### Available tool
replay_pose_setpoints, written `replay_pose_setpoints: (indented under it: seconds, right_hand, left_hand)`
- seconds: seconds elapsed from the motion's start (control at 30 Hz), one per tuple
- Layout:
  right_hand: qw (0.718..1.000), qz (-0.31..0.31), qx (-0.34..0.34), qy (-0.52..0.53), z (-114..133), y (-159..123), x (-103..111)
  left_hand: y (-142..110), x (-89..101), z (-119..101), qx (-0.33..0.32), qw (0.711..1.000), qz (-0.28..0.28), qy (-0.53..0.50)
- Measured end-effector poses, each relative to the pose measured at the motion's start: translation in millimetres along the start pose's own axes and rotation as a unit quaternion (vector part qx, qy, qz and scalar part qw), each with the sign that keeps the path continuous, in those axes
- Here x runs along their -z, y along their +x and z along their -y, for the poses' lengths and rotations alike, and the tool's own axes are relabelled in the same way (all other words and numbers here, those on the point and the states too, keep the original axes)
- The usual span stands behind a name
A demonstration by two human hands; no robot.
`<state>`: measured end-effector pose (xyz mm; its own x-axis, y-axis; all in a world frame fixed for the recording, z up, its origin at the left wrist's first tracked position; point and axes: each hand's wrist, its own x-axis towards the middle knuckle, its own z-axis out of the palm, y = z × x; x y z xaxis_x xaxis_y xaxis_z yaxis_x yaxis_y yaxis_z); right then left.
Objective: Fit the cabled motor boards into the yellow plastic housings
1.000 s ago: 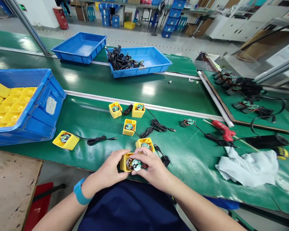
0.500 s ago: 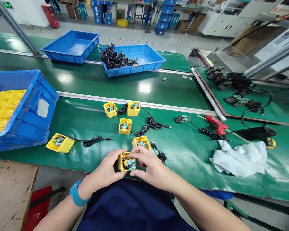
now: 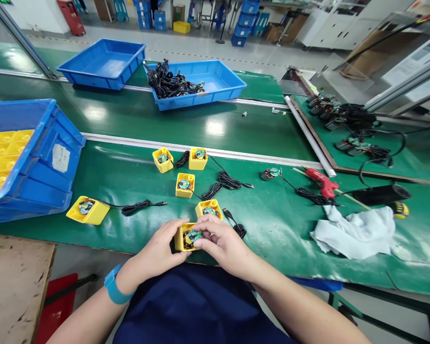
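Between 2 hands (image 3: 162, 247) (image 3: 225, 242), the circuit board (image 3: 192, 236) is partly hidden.

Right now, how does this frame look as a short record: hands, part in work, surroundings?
Left hand: around the near case
Right hand: at the board in its opening, exact grip hidden
Bench: five other cases, boards inside
Left side: blue bin holding yellow cases
Right side: red glue gun, cloth
Beyond: two blue trays, one holding black cables
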<state>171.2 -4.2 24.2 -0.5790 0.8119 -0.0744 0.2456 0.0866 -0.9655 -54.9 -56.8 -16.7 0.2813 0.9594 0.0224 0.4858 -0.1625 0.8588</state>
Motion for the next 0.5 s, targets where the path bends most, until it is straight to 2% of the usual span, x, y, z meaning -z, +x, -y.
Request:
replay_pose_setpoints:
  seconds: [0.27, 0.5]
  right_hand:
    - [0.995, 0.053, -0.03, 0.079, 4, 5, 11]
    - [0.993, 0.056, -0.039, 0.101, 1, 3, 10]
  left_hand:
    - [3, 8.2, -1, -0.005, 0.999, 0.036, -0.02]
    - [3, 9.4, 0, -0.005, 0.998, 0.037, -0.046]
